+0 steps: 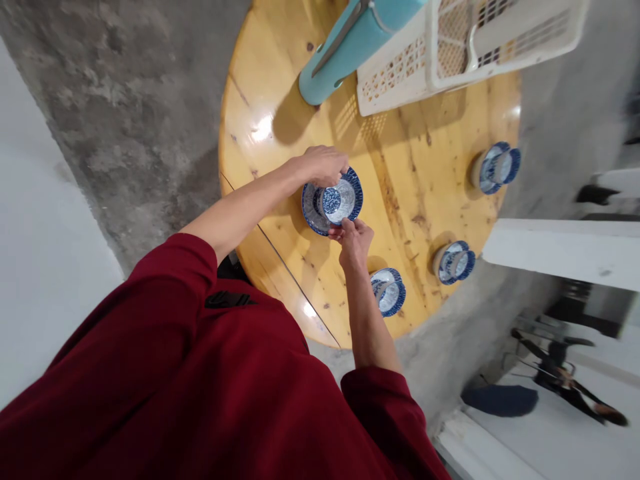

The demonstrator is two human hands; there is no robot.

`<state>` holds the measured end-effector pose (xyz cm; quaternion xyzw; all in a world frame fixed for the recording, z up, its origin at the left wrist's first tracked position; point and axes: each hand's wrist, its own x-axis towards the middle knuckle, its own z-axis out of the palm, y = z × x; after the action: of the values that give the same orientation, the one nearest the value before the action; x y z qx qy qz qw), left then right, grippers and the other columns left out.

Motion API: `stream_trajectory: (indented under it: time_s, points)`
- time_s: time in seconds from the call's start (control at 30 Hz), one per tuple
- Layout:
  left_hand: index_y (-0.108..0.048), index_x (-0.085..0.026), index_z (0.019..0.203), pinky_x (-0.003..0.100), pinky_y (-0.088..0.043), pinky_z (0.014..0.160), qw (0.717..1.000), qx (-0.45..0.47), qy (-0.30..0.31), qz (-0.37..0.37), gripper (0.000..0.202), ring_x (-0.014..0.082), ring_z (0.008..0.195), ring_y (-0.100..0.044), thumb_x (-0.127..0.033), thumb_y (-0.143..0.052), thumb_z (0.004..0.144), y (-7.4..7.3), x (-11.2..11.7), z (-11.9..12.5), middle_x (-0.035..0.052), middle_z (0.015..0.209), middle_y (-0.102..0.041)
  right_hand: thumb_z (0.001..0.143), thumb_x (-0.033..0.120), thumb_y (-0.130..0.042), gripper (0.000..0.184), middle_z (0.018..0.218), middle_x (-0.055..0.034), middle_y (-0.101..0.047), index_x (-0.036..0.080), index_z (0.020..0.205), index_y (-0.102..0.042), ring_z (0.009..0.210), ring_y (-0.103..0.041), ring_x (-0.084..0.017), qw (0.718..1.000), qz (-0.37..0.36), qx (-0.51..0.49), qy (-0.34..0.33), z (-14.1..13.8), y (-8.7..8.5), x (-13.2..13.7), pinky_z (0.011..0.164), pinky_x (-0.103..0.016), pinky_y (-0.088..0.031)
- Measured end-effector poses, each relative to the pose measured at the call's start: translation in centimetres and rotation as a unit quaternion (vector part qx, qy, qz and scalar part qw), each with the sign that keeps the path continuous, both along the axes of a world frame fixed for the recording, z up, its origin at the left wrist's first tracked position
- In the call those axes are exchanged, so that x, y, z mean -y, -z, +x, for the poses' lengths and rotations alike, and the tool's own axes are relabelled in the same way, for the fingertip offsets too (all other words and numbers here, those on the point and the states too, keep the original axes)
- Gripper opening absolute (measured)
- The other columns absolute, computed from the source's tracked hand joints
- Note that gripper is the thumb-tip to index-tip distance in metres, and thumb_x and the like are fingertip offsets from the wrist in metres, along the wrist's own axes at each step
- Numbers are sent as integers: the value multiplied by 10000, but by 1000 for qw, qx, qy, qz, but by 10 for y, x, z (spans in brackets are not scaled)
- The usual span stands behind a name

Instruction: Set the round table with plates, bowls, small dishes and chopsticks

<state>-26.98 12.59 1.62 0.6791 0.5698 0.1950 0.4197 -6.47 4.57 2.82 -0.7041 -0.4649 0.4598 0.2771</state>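
A blue-and-white bowl (pixel 345 202) sits tilted over a second blue-patterned dish (pixel 311 209), which may be a bowl or a plate, on the round wooden table. At its far rim is my left hand (pixel 326 165), with the fingers curled and pinching the edge. My right hand (pixel 354 241) grips the near rim between thumb and fingers. Just beyond my right forearm stands another stack of blue-and-white bowls (pixel 389 292), partly hidden by the arm.
Two more bowl stacks, one (pixel 453 262) at the right edge and another (pixel 495 168) farther up, stand on the wooden table (pixel 410 160). A turquoise flask-like container (pixel 345 50) and a white plastic basket (pixel 395 77) are at the top. A dark chair-like object (pixel 500 400) lies beyond the table.
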Motion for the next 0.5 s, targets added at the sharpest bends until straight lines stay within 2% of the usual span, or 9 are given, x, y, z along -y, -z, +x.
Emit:
stream_trajectory:
  time_s: [0.23,0.37,0.5]
  points:
    - [-797,-232,1122,423,-398,917,1000,-13,-4,-19,366,362,1146,-620,-254,-686,774,-7,2,0,121,1094,-765,826,345,-670,247,607,21,-659,232,715,-481,520,-628,-134,1000,2,10,-10,2,5,-2,526,-243,-545]
    - [-794,-224,1131,416,-413,945,999,-42,6,2,324,344,1150,-636,-292,-623,865,-18,10,-4,124,1095,-772,845,410,-660,254,612,13,-666,217,738,-535,520,-628,-133,1000,9,-2,-10,5,5,1,522,-242,-542]
    - [-752,-247,1214,371,-456,948,995,-89,-16,38,366,290,1162,-659,-376,-494,990,-35,29,-19,91,1218,-772,819,527,-681,357,636,-6,-683,177,780,-624,508,-623,-125,999,9,-31,-2,6,-9,11,513,-237,-535]
